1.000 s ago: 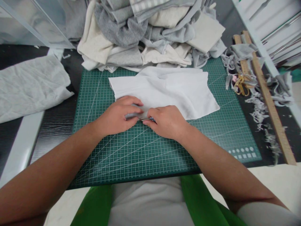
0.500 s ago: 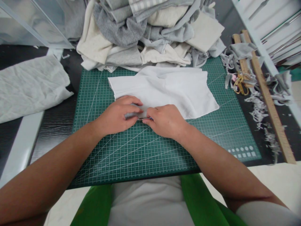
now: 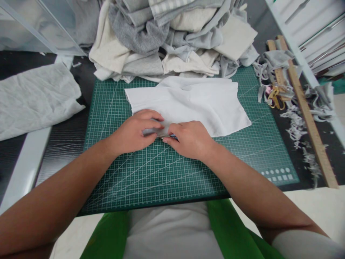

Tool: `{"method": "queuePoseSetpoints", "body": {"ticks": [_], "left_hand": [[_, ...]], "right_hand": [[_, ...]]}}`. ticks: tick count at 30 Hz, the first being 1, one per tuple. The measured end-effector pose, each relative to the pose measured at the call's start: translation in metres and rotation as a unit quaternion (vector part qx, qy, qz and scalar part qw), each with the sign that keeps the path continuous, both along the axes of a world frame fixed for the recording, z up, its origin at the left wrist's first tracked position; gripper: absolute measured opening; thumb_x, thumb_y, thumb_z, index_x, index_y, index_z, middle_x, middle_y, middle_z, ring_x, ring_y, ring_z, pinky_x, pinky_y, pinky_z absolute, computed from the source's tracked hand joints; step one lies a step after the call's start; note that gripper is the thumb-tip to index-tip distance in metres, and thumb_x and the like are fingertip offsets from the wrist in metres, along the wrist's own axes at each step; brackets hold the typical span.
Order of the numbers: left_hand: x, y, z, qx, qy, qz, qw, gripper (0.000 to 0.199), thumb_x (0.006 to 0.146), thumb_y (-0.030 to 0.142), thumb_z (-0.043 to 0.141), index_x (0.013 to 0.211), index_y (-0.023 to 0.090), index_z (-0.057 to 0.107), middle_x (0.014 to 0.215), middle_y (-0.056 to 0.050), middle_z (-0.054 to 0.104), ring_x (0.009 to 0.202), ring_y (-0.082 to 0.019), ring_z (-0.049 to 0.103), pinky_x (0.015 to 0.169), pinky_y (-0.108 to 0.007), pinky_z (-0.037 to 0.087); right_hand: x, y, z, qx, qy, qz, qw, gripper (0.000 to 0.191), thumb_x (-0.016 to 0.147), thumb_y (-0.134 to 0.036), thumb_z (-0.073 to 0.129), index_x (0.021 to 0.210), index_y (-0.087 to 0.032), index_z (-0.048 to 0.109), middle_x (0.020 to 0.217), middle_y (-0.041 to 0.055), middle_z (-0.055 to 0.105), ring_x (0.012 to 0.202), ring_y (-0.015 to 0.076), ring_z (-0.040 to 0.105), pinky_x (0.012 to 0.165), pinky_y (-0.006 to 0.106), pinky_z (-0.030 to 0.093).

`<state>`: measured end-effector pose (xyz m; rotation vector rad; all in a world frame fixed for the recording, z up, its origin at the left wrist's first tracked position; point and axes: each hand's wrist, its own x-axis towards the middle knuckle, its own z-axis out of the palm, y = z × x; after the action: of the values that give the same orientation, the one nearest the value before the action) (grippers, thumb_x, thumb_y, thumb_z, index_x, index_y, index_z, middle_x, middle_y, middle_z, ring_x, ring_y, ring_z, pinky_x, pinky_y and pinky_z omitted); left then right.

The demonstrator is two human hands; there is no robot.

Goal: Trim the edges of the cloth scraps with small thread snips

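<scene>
Nearest of all, a green garment (image 3: 110, 237) frames a white top (image 3: 167, 230), and right beyond them comes the gridded green cutting mat (image 3: 167, 172) on a black tabletop (image 3: 67, 144). In come the forearms, one from each side! The right hand (image 3: 190, 138) is curled tight around a small metal tool (image 3: 174, 136), perhaps thread snips, though the fingers hide most of it. Just left of it, the left hand (image 3: 134, 133) rests on the white cloth (image 3: 199, 100), fingers bent, thumb set apart at the near edge; whether it pinches the fabric, I can't say. That cloth lies folded and a little rumpled across the middle of the mat, both hands at its near edge. Over to the right, a wooden ruler (image 3: 309, 118) slants past pale thread scraps (image 3: 293, 124), with gold-handled scissors (image 3: 275, 99) farther along. Out left, a wrinkled grey cloth (image 3: 37, 99). And at the far side, a big fabric heap (image 3: 142, 36) in greys and creams, beside a clear plastic bin (image 3: 54, 36)!
</scene>
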<state>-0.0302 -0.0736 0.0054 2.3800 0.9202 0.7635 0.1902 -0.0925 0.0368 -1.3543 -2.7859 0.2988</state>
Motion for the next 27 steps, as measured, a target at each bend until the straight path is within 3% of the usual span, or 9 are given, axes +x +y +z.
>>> {"method": "queuePoseSetpoints", "body": {"ticks": [13,27], "left_hand": [[0.0014,-0.0011,0.0021,-0.011,0.016,0.012,1.000,0.017,0.083,0.020,0.061,0.097,0.021,0.070,0.121,-0.007,0.066,0.115,-0.023,0.061,0.103,-0.042,0.050],[0.0001,-0.0001,0.0017,-0.008,0.016,0.003,1.000,0.017,0.083,0.020,0.062,0.098,0.021,0.070,0.121,-0.007,0.065,0.115,-0.023,0.061,0.102,-0.043,0.050]], "right_hand": [[-0.0036,-0.0012,0.0020,0.000,-0.030,-0.008,1.000,0.034,0.097,-0.046,0.048,0.105,-0.019,0.067,0.089,0.0054,0.076,0.077,0.0224,0.068,0.062,0.032,0.035],[-0.0040,0.0018,0.0026,-0.002,-0.021,-0.012,1.000,0.032,0.097,-0.046,0.049,0.099,-0.020,0.067,0.087,0.0048,0.076,0.075,0.0222,0.068,0.062,0.032,0.034]]}}
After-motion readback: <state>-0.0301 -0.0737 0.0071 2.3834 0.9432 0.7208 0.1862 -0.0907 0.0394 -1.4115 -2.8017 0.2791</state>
